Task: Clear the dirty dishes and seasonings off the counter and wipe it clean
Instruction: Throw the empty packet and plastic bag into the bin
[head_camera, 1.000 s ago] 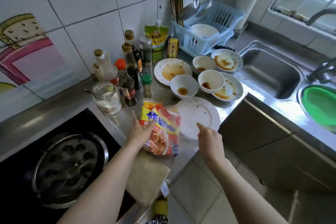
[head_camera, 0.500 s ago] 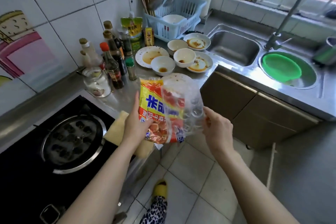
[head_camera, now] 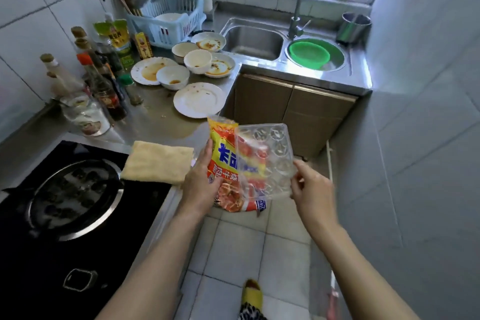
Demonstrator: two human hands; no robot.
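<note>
My left hand [head_camera: 201,180] grips a yellow and red food wrapper [head_camera: 228,161], held in the air just off the counter's front edge. My right hand [head_camera: 310,186] pinches a corner of a clear plastic tray [head_camera: 270,153] that sticks out of the wrapper. On the steel counter [head_camera: 161,122] stand several dirty white plates [head_camera: 198,100] and bowls [head_camera: 172,76] with brown sauce stains. Seasoning bottles [head_camera: 104,80] cluster along the tiled wall, with a glass jar [head_camera: 83,114] in front. A folded beige cloth [head_camera: 157,161] lies by the stove.
A black stove [head_camera: 65,202] with a round metal burner plate fills the lower left. A blue dish rack [head_camera: 171,18] stands at the back. The double sink [head_camera: 253,40] holds a green basin [head_camera: 309,53] on its right side. Tiled floor lies below, with my yellow slipper [head_camera: 252,296].
Both hands have lifted the wrapper off the counter and drawn it back over the floor. My right hand now holds the clear tray. The view has swung right toward the sink.
</note>
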